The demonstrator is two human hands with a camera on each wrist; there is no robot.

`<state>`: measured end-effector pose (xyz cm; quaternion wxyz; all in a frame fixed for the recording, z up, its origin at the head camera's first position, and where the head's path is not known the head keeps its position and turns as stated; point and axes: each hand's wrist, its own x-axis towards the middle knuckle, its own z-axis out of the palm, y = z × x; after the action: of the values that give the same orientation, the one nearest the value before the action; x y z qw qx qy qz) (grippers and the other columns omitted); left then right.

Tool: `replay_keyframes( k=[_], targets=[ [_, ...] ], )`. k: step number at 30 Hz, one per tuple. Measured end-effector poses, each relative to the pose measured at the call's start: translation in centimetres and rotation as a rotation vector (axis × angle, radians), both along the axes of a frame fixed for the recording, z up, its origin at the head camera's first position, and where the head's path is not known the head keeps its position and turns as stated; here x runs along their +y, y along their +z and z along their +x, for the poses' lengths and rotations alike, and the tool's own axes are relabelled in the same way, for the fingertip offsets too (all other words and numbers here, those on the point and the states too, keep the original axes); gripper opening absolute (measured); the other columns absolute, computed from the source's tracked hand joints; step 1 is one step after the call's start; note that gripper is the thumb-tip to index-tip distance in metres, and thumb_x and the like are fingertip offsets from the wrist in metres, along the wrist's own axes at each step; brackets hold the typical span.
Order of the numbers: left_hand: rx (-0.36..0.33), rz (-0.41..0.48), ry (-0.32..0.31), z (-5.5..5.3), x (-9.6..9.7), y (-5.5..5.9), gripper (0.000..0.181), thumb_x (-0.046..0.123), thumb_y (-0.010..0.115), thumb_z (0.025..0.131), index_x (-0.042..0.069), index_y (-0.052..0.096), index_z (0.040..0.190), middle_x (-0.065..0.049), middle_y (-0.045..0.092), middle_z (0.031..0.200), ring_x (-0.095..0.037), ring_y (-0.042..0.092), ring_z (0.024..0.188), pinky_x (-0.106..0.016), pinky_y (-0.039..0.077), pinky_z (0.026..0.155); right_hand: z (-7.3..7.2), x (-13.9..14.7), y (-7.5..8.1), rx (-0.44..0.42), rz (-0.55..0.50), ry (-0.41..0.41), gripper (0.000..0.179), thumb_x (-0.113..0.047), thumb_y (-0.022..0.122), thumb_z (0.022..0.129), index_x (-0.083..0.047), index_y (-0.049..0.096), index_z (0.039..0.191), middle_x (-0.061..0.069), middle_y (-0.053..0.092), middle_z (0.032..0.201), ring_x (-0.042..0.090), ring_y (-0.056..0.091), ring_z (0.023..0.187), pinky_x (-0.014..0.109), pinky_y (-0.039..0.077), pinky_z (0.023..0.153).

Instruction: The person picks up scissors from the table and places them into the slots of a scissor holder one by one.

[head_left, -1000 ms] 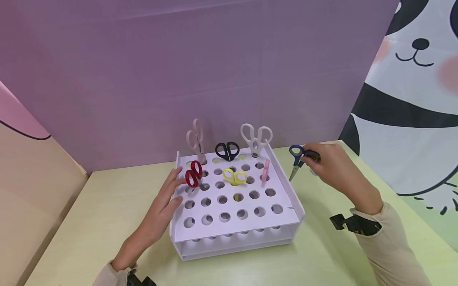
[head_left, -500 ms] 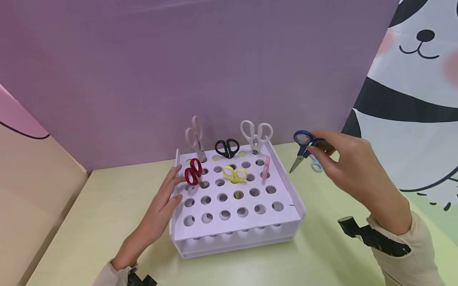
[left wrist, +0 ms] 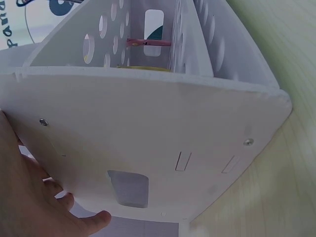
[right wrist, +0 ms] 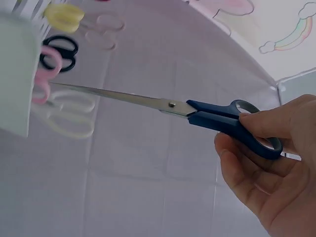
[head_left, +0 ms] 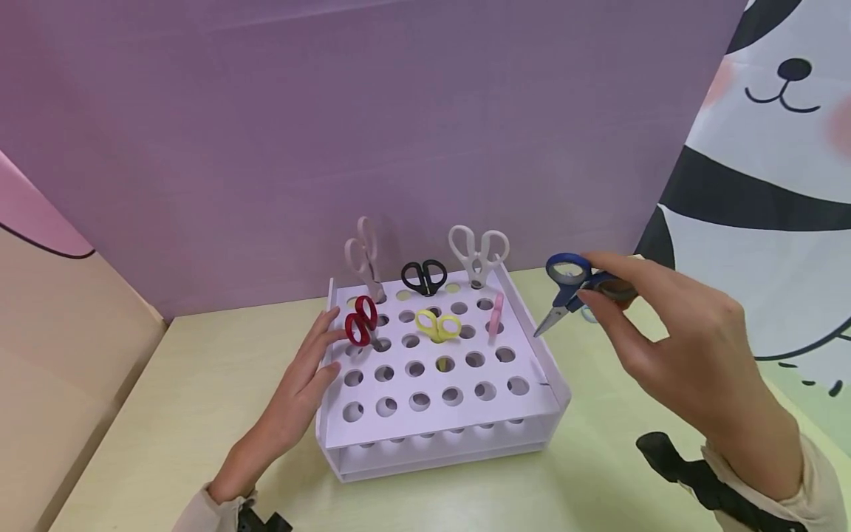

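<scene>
My right hand (head_left: 698, 347) pinches the handle of a pair of blue-handled scissors (head_left: 566, 298) between thumb and fingers. Their blades point down and left, by the right wall of a white rack (head_left: 435, 423) with rows of round holes. In the right wrist view, the blue handle (right wrist: 215, 121) shows plainly, with the blades together. At the rack's left side rests my left hand (head_left: 295, 395), fingers extended against the wall, close to red-handled scissors (head_left: 366, 323) that lean in a hole. The left wrist view shows that white side wall (left wrist: 123, 123) with the hand along it.
In the rack also stand yellow scissors (head_left: 437, 330), black scissors (head_left: 423, 283), pink scissors (head_left: 496, 316), pale pink scissors (head_left: 372, 277) and large white scissors (head_left: 478, 262). A light blue loop (head_left: 588, 315) lies on the table, mostly hidden behind my right hand. A purple backdrop (head_left: 332, 148) rises behind.
My right hand has lifted the blue scissors and come nearer the camera, shifting rightward, with the blades still slanting down to the left. My left hand has stayed on the rack.
</scene>
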<state>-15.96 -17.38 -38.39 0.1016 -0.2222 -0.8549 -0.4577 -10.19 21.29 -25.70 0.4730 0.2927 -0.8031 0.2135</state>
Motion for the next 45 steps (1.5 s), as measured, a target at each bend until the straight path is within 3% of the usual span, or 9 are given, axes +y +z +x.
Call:
replay_keyframes(
  k=[7, 12, 16, 19, 20, 25, 33, 45],
  targets=[
    [-0.007, -0.004, 0.006, 0.1, 0.0, 0.1, 0.041, 0.013, 0.046, 0.099, 0.013, 0.051, 0.139, 0.001, 0.020, 0.165, -0.025, 0.008, 0.153, -0.068, 0.019, 0.113, 0.6, -1.0, -0.2, -0.043, 0.038, 0.105, 0.048, -0.044, 0.052, 0.101, -0.002, 0.072, 0.113, 0.003, 0.074, 0.090, 0.003, 0.065, 0.075, 0.008, 0.047, 0.075],
    [-0.012, -0.005, 0.006, 0.2, 0.0, 0.2, 0.040, 0.012, 0.046, 0.099, 0.012, 0.052, 0.139, 0.000, 0.020, 0.165, -0.026, 0.007, 0.153, -0.067, 0.018, 0.114, 0.1, -1.5, -0.8, -0.145, 0.082, 0.156, 0.050, -0.048, 0.050, 0.101, -0.005, 0.071, 0.112, -0.003, 0.073, 0.087, 0.001, 0.063, 0.073, 0.010, 0.049, 0.071],
    [-0.009, -0.005, 0.006, 0.2, 0.1, 0.2, 0.040, 0.011, 0.046, 0.099, 0.013, 0.052, 0.138, -0.001, 0.020, 0.165, -0.026, 0.007, 0.153, -0.067, 0.017, 0.114, -0.6, -1.6, -1.3, -0.257, 0.121, 0.206, 0.026, -0.022, 0.074, 0.090, -0.008, 0.069, 0.111, -0.009, 0.071, 0.088, 0.000, 0.064, 0.074, 0.011, 0.048, 0.068],
    [-0.005, -0.009, 0.007, 0.2, 0.1, 0.2, 0.040, 0.011, 0.046, 0.099, 0.013, 0.052, 0.138, -0.001, 0.020, 0.165, -0.026, 0.008, 0.153, -0.067, 0.017, 0.114, -1.0, -1.5, -1.6, -0.358, 0.153, 0.216, 0.037, 0.003, 0.079, 0.077, -0.010, 0.068, 0.109, -0.011, 0.070, 0.090, -0.001, 0.062, 0.074, 0.012, 0.048, 0.066],
    [-0.003, -0.010, 0.007, 0.2, 0.1, 0.2, 0.040, 0.011, 0.046, 0.099, 0.013, 0.052, 0.138, -0.001, 0.020, 0.165, -0.026, 0.008, 0.153, -0.067, 0.017, 0.114, -1.1, -1.5, -1.8, -0.389, 0.165, 0.211, 0.037, 0.004, 0.079, 0.076, -0.010, 0.068, 0.108, -0.011, 0.069, 0.089, -0.001, 0.061, 0.072, 0.012, 0.048, 0.064],
    [0.001, -0.011, 0.005, 0.2, 0.1, 0.2, 0.040, 0.011, 0.046, 0.099, 0.012, 0.053, 0.137, -0.001, 0.021, 0.165, -0.026, 0.008, 0.153, -0.068, 0.017, 0.114, -1.6, -1.3, -2.2, -0.529, 0.216, 0.182, 0.030, 0.002, 0.076, 0.082, -0.013, 0.066, 0.107, -0.013, 0.067, 0.084, -0.003, 0.053, 0.067, 0.018, 0.045, 0.055],
    [0.001, -0.009, 0.006, 0.2, 0.2, 0.1, 0.040, 0.012, 0.046, 0.098, 0.012, 0.053, 0.138, -0.002, 0.020, 0.165, -0.026, 0.008, 0.153, -0.068, 0.018, 0.114, -2.3, -1.3, -2.6, -0.720, 0.278, 0.146, 0.024, -0.003, 0.074, 0.087, -0.013, 0.065, 0.106, -0.009, 0.070, 0.089, 0.001, 0.058, 0.070, 0.021, 0.050, 0.058],
    [-0.001, -0.007, 0.013, 0.1, 0.1, 0.0, 0.040, 0.012, 0.046, 0.098, 0.011, 0.053, 0.138, -0.002, 0.020, 0.165, -0.027, 0.008, 0.153, -0.069, 0.017, 0.113, -2.6, -1.3, -2.6, -0.750, 0.269, 0.187, 0.022, -0.002, 0.074, 0.086, -0.013, 0.064, 0.103, -0.007, 0.072, 0.095, -0.001, 0.063, 0.075, 0.022, 0.057, 0.066]
  ],
)
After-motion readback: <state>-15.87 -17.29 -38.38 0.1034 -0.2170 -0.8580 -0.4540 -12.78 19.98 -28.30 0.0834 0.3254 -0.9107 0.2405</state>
